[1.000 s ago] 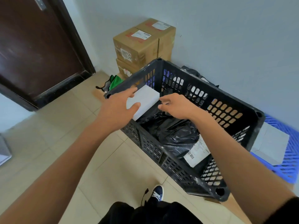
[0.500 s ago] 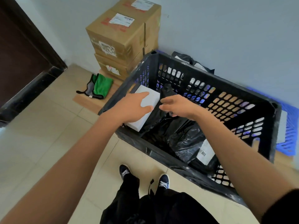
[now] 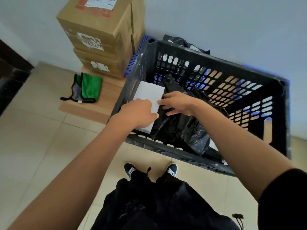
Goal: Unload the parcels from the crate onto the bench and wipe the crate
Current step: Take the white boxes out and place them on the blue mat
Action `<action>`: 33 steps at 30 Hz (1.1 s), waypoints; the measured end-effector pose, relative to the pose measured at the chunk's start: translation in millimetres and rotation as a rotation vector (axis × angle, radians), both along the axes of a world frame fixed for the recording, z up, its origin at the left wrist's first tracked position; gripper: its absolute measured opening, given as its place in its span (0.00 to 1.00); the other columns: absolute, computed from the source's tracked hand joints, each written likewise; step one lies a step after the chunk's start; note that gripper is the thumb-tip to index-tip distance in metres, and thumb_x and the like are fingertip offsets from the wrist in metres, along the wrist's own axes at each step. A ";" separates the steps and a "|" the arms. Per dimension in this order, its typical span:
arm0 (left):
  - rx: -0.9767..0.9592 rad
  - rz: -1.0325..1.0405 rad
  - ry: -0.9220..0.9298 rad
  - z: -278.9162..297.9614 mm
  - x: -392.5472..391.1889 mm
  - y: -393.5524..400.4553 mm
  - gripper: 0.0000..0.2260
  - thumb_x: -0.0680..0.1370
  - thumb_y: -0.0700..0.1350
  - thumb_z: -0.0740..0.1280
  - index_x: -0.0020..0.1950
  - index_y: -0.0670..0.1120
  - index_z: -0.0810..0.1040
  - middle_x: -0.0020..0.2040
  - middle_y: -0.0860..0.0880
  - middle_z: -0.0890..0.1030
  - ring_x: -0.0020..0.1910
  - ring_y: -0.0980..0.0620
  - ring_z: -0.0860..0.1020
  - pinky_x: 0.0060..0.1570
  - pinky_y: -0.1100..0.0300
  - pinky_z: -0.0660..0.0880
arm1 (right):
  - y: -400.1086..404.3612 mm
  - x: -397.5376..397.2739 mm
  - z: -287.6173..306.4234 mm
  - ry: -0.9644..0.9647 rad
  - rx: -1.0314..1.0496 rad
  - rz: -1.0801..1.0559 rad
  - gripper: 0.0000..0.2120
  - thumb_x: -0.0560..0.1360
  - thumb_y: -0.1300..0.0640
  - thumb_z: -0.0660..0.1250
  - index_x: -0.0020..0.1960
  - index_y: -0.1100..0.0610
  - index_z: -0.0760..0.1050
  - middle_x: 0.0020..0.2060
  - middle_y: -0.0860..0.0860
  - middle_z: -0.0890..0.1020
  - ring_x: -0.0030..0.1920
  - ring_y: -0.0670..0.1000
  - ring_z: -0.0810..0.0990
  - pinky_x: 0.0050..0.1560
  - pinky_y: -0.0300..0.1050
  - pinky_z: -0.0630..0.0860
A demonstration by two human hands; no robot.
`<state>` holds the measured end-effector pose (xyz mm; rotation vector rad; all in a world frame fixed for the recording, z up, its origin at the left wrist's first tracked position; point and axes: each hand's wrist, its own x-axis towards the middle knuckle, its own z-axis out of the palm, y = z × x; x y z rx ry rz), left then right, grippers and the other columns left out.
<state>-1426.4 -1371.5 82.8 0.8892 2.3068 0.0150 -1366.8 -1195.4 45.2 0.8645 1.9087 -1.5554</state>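
A black slatted plastic crate (image 3: 207, 61) stands on the tiled floor in front of me. Inside it, a white box parcel (image 3: 149, 93) leans against the left wall, beside crumpled black plastic bag parcels (image 3: 187, 130), one of which has a white label. My left hand (image 3: 139, 113) grips the lower end of the white box, thumb on its face. My right hand (image 3: 177, 103) reaches in with straight fingers and touches the box's right edge.
Stacked cardboard boxes (image 3: 99, 30) sit on a low brown wooden platform (image 3: 93, 108) left of the crate, with a green and grey cloth (image 3: 90, 87) lying on it. A blue plastic pallet (image 3: 137, 52) and another black bag (image 3: 182, 42) lie behind the crate. A dark door (image 3: 10, 72) is far left.
My view has tilted down and closer over the crate. The left hand has slid toward the near end of the white box, and the right hand has come to its right edge.
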 end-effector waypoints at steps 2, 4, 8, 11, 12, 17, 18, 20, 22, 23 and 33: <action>-0.024 -0.043 0.016 -1.8 4.7 -0.5 0.24 0.82 0.62 0.60 0.70 0.47 0.74 0.64 0.45 0.78 0.61 0.42 0.76 0.48 0.51 0.70 | -5.1 -0.7 -1.3 -0.007 0.012 -0.013 0.15 0.80 0.53 0.70 0.66 0.53 0.78 0.64 0.48 0.79 0.64 0.51 0.76 0.59 0.50 0.80; -0.034 -0.079 0.024 -3.6 8.0 -1.6 0.21 0.82 0.61 0.59 0.64 0.47 0.76 0.60 0.45 0.77 0.58 0.42 0.75 0.48 0.49 0.71 | -12.0 -2.9 -2.1 0.001 0.028 -0.071 0.14 0.80 0.53 0.70 0.65 0.53 0.78 0.64 0.48 0.79 0.64 0.51 0.76 0.56 0.48 0.79; 0.005 -0.015 -0.015 -7.2 9.2 -3.4 0.16 0.83 0.59 0.59 0.46 0.47 0.72 0.50 0.46 0.74 0.51 0.43 0.75 0.50 0.46 0.76 | -18.8 2.9 -0.4 0.033 -0.049 -0.207 0.14 0.80 0.56 0.70 0.65 0.52 0.79 0.65 0.47 0.79 0.67 0.53 0.74 0.60 0.50 0.78; 0.066 0.058 -0.034 -9.6 11.5 -4.8 0.18 0.83 0.59 0.60 0.38 0.50 0.67 0.41 0.48 0.74 0.42 0.46 0.76 0.40 0.51 0.73 | -19.5 12.4 1.3 0.069 -0.167 -0.276 0.17 0.80 0.58 0.69 0.68 0.47 0.77 0.67 0.47 0.78 0.70 0.54 0.72 0.67 0.56 0.74; 0.084 0.074 -0.037 -10.3 12.2 -5.1 0.18 0.83 0.59 0.60 0.37 0.50 0.68 0.40 0.48 0.74 0.40 0.46 0.75 0.38 0.52 0.71 | -20.3 14.7 1.9 0.081 -0.207 -0.295 0.17 0.80 0.58 0.69 0.68 0.46 0.77 0.67 0.47 0.79 0.69 0.54 0.73 0.69 0.57 0.73; 0.143 0.135 -0.056 -8.0 12.6 -7.9 0.17 0.83 0.58 0.61 0.39 0.48 0.72 0.42 0.48 0.75 0.40 0.48 0.76 0.36 0.53 0.72 | -23.4 18.9 1.1 0.175 -0.170 -0.388 0.21 0.77 0.59 0.74 0.66 0.44 0.76 0.58 0.48 0.84 0.57 0.53 0.83 0.67 0.56 0.76; 0.152 0.144 -0.063 -7.0 12.1 -8.9 0.17 0.83 0.58 0.61 0.41 0.48 0.73 0.44 0.47 0.75 0.42 0.47 0.76 0.39 0.52 0.74 | -23.8 18.9 0.5 0.187 -0.140 -0.408 0.26 0.76 0.58 0.75 0.71 0.46 0.73 0.56 0.48 0.85 0.55 0.53 0.85 0.66 0.56 0.77; 0.174 0.166 -0.082 -5.8 12.2 -11.6 0.16 0.83 0.58 0.61 0.44 0.47 0.75 0.47 0.46 0.76 0.47 0.45 0.76 0.46 0.49 0.78 | -25.2 18.2 -0.5 0.202 -0.095 -0.434 0.33 0.74 0.57 0.77 0.76 0.50 0.69 0.55 0.48 0.85 0.52 0.52 0.86 0.62 0.55 0.79; 0.193 0.178 -0.087 -4.7 13.1 -13.3 0.16 0.83 0.58 0.61 0.45 0.47 0.76 0.49 0.46 0.76 0.48 0.44 0.77 0.48 0.47 0.79 | -26.9 16.2 -1.8 0.226 -0.053 -0.441 0.32 0.73 0.58 0.78 0.74 0.50 0.71 0.53 0.47 0.86 0.50 0.52 0.87 0.60 0.56 0.81; 0.195 0.175 -0.082 -4.5 13.6 -13.7 0.16 0.83 0.58 0.61 0.45 0.47 0.76 0.48 0.46 0.76 0.47 0.44 0.77 0.46 0.48 0.79 | -27.9 15.7 -2.3 0.236 -0.038 -0.455 0.32 0.73 0.58 0.78 0.74 0.50 0.71 0.51 0.45 0.86 0.49 0.51 0.87 0.59 0.56 0.81; 0.357 0.177 -0.103 3.8 11.9 -18.1 0.18 0.84 0.55 0.60 0.69 0.47 0.75 0.59 0.47 0.77 0.55 0.44 0.77 0.55 0.44 0.79 | -31.2 19.6 12.8 0.346 -0.054 -0.624 0.28 0.76 0.65 0.73 0.74 0.52 0.73 0.54 0.51 0.87 0.49 0.54 0.88 0.42 0.54 0.85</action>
